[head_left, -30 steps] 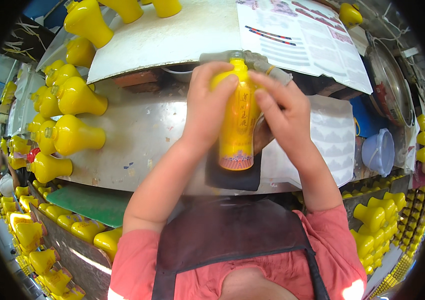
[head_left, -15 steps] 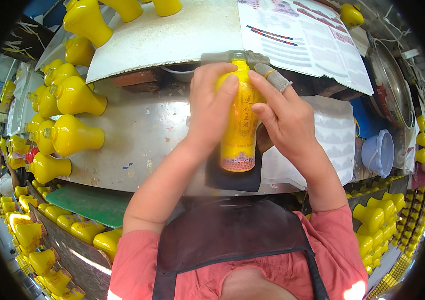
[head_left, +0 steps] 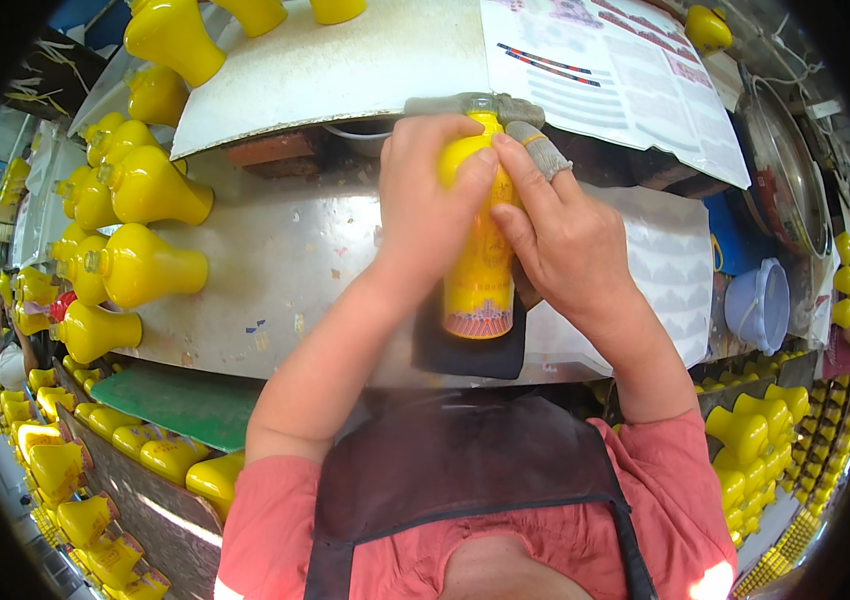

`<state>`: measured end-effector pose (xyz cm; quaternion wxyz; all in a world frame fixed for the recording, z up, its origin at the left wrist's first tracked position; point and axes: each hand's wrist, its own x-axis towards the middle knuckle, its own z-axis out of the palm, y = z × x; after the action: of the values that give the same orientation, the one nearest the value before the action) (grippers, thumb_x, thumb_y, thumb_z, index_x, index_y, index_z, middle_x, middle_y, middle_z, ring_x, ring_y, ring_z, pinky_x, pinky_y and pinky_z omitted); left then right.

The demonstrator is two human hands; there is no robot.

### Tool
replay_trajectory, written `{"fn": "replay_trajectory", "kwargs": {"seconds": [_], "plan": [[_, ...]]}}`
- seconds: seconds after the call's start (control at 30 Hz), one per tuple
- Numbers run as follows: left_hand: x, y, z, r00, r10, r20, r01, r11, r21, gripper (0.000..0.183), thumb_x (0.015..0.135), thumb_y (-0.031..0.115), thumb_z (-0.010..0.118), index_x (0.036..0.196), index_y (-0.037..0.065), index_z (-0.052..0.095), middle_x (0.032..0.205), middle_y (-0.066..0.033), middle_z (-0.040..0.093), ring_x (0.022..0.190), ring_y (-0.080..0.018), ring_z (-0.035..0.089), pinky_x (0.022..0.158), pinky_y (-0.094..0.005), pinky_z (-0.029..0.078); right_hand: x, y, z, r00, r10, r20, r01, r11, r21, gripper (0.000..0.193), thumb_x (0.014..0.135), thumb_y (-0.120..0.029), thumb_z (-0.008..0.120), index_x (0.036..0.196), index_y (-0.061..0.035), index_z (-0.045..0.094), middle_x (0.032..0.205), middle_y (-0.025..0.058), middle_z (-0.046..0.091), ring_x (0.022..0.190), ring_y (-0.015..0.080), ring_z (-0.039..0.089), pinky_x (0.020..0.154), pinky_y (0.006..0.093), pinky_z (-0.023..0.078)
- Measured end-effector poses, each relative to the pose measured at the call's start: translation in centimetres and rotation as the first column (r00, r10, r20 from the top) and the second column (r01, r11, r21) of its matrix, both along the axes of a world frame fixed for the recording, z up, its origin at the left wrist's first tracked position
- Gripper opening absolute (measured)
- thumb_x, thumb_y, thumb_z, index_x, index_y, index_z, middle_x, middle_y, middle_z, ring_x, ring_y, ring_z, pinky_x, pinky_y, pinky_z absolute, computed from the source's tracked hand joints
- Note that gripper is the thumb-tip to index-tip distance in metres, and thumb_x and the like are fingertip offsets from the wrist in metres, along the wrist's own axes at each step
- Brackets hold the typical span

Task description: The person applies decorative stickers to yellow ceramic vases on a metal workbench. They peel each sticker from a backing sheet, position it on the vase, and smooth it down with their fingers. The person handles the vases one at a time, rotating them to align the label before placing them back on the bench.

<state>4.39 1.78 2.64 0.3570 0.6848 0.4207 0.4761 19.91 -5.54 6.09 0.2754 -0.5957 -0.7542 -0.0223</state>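
A glossy yellow bottle (head_left: 478, 285) with a patterned band round its base lies with its neck pointing away from me. My left hand (head_left: 430, 195) is closed around its upper left side, thumb across the top. From the right, my right hand (head_left: 575, 230) presses thumb and fingertips onto the bottle's surface; its index tip meets my left thumb. A grey knitted sleeve (head_left: 549, 155) covers one right finger. Beneath the bottle is a dark cloth pad (head_left: 470, 360), and grey cloth (head_left: 432, 104) lies by the neck. My fingers cover part of the vertical writing.
More yellow bottles (head_left: 155, 266) line the left of the metal table (head_left: 290, 270). Printed sheets (head_left: 635, 90) lie on the raised white board (head_left: 365, 65), and a white sheet (head_left: 660, 260) on the right. Beyond it stands a pale blue bucket (head_left: 757, 305). Bottle racks flank me.
My left thumb has slid right across the bottle. The right hand has come in closer, so thumb and fingers now cover more of the writing. The bottle stays in place.
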Motion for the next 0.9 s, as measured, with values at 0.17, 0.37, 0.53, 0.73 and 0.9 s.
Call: {"fn": "replay_trajectory", "kwargs": {"seconds": [0.17, 0.37, 0.53, 0.73, 0.9], "plan": [[0.0, 0.2, 0.0, 0.994, -0.025, 0.104, 0.039, 0.99, -0.134, 0.024, 0.099, 0.02, 0.061, 0.114, 0.002, 0.068, 0.117, -0.009, 0.057, 0.11, -0.019, 0.056, 0.101, -0.0319, 0.044, 0.4, 0.2, -0.1, 0.952, 0.004, -0.307, -0.044, 0.991, -0.123, 0.053, 0.092, -0.019, 0.074, 0.143, -0.0111, 0.063, 0.093, 0.0098, 0.065, 0.065, 0.02, 0.062, 0.058, 0.0337, 0.051], [0.3, 0.1, -0.5, 0.996, 0.019, 0.092, -0.013, 0.998, -0.067, 0.028, 0.095, 0.027, 0.064, 0.112, 0.007, 0.071, 0.115, -0.0151, 0.062, 0.114, -0.0334, 0.056, 0.104, -0.0431, 0.042, 0.4, 1.4, -0.6, 0.647, -0.121, -0.753, -0.115, 0.961, -0.253, 0.045, 0.095, -0.016, 0.073, 0.138, -0.004, 0.066, 0.127, 0.007, 0.067, 0.075, 0.0051, 0.061, 0.063, 0.0198, 0.049], [0.0, 0.2, -0.6, 0.981, -0.022, 0.192, 0.047, 0.991, -0.127, 0.032, 0.099, 0.029, 0.06, 0.116, 0.004, 0.069, 0.118, -0.0161, 0.062, 0.116, -0.0354, 0.056, 0.103, -0.0447, 0.043, 1.3, 1.6, 0.0, 0.475, -0.156, -0.866, -0.252, 0.919, -0.303, 0.039, 0.098, -0.015, 0.069, 0.136, -0.0041, 0.067, 0.125, 0.007, 0.068, 0.095, 0.0098, 0.065, 0.079, 0.0234, 0.053], [-0.2, -1.4, -1.3, 0.998, -0.021, 0.066, 0.016, 0.997, 0.072, 0.039, 0.103, 0.03, 0.055, 0.129, 0.001, 0.059, 0.127, -0.0209, 0.058, 0.119, -0.0384, 0.055, 0.106, -0.0455, 0.043, 0.8, 0.8, -0.7, 0.771, 0.1, -0.629, -0.148, 0.989, -0.024, 0.033, 0.097, -0.008, 0.069, 0.129, -0.0058, 0.073, 0.127, 0.013, 0.07, 0.11, 0.0201, 0.068, 0.092, 0.0297, 0.054], [-0.4, -1.3, -2.1, 0.994, -0.061, 0.094, 0.047, 0.99, 0.136, 0.042, 0.104, 0.029, 0.052, 0.133, -0.001, 0.056, 0.129, -0.0219, 0.057, 0.123, -0.0389, 0.053, 0.11, -0.0454, 0.039, 0.1, 0.9, -1.4, 0.903, 0.124, -0.412, -0.089, 0.991, 0.102, 0.031, 0.092, -0.015, 0.073, 0.123, -0.0181, 0.076, 0.116, 0.0164, 0.072, 0.087, 0.0323, 0.074, 0.075, 0.0363, 0.059]]}}
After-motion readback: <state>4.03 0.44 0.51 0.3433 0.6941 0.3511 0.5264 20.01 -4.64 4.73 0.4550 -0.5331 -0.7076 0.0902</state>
